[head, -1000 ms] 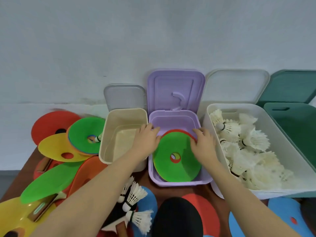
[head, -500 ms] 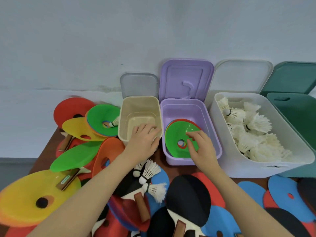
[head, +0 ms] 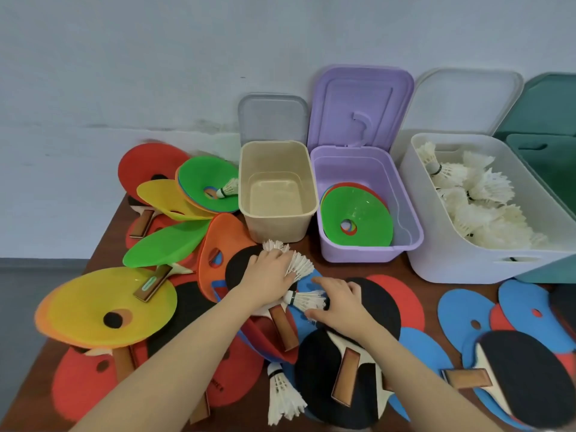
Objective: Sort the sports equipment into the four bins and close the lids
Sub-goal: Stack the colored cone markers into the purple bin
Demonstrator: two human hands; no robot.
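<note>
**Both hands on the loose shuttlecocks**

The left hand (head: pixel 270 272) grips a cluster of white feathered shuttlecocks (head: pixel 297 263) lying on the black-faced paddle (head: pixel 241 268); the right hand (head: pixel 338 302) closes round another white shuttlecock (head: pixel 307 300) just beside it. They probably belong in the white plastic bin (head: pixel 448 263), already heaped with shuttlecocks. The purple plastic bin (head: pixel 371 254) holds stacked green and red disc cones (head: pixel 357 218). Half a second ago both hands were up at the beige bin (head: pixel 277 226) and purple bin; they have since dropped to the bench (head: pixel 402 272).

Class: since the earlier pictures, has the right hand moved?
Yes. The right hand left the purple bin, coming back toward the person onto a shuttlecock among the paddles.
</note>
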